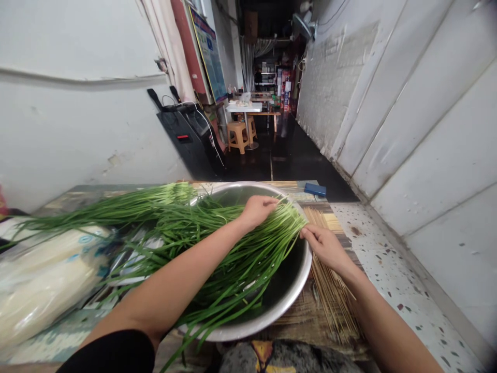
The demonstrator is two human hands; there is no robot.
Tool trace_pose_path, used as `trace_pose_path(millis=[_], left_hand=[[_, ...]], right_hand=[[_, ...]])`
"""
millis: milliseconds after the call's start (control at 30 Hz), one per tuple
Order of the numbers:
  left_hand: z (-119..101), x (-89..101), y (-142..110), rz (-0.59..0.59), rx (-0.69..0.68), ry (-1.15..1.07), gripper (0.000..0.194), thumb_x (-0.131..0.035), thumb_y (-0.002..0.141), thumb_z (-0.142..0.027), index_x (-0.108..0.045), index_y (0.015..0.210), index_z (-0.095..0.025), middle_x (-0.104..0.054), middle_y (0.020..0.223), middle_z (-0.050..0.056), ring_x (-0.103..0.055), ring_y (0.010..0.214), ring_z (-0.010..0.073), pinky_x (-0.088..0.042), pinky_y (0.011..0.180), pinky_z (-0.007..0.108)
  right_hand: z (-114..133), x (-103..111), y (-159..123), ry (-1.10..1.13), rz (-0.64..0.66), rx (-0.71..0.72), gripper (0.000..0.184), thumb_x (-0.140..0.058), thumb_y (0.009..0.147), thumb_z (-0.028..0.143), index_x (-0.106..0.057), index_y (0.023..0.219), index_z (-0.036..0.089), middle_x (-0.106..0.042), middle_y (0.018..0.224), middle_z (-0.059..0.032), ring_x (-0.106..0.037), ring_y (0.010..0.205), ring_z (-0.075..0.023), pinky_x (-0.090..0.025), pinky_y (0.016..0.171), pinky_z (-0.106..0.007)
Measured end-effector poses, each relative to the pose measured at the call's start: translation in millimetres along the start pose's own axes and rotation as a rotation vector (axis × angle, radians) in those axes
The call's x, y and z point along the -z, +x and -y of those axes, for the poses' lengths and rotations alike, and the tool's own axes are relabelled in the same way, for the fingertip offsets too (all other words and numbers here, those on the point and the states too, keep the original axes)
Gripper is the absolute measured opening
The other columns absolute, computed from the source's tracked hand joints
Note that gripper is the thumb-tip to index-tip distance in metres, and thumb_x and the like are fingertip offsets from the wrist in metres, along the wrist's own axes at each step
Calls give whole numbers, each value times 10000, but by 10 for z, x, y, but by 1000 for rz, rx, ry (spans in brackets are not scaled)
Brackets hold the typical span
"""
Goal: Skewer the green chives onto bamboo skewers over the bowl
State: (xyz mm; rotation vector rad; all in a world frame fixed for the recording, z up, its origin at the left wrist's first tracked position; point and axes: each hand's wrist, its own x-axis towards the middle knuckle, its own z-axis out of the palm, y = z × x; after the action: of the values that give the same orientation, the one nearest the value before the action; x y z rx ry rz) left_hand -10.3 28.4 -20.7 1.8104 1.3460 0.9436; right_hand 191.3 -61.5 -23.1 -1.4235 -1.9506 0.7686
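Long green garlic chives (pixel 233 248) lie in a wide metal basin (pixel 289 305), their pale stem ends toward the right rim and their leaves hanging over the left and near sides. My left hand (pixel 260 210) is closed, its fingers pinching at stems near the far right of the bunch. At the right rim, my right hand (pixel 324 246) has thumb and forefinger pressed together on the stem ends; exactly how many stems it grips is hidden. Another bunch of chives (pixel 155 199) rests on the table, left of the basin.
Bamboo skewers (pixel 334 295) are spread on the table beneath my right forearm. A blue case-like object (pixel 315 190) sits at the far right corner. A clear bag with pale contents (pixel 54 280) lies at the left. Beyond are stools (pixel 237 135) and a white table (pixel 244 107).
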Motion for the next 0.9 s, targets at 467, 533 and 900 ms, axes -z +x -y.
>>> trace_pose_path(millis=[467, 533, 900], left_hand=[[0, -1, -9, -25, 21, -17, 225, -607, 731, -191, -721, 920, -155, -720, 904, 47, -646, 858, 173, -476, 845, 287], [-1, 1, -10, -30, 17, -14, 218, -611, 729, -186, -723, 914, -158, -721, 894, 43, -644, 862, 172, -472, 854, 288], [-2, 22, -6, -45, 9, 7, 223, -630, 720, -208, -726, 917, -165, -719, 915, 50, -651, 861, 178, -476, 848, 290]], right_hand=[[-25, -3, 4, 0, 2, 14, 268, -362, 877, 321, -535, 720, 191, -567, 660, 0, -528, 652, -151, -374, 613, -244], [-27, -1, 6, 8, 3, 12, 267, -362, 876, 324, -539, 726, 192, -583, 679, -7, -541, 681, -160, -385, 630, -248], [-31, 1, -2, -16, -9, -5, 262, -374, 875, 310, -563, 737, 192, -611, 699, -6, -561, 690, -164, -395, 648, -255]])
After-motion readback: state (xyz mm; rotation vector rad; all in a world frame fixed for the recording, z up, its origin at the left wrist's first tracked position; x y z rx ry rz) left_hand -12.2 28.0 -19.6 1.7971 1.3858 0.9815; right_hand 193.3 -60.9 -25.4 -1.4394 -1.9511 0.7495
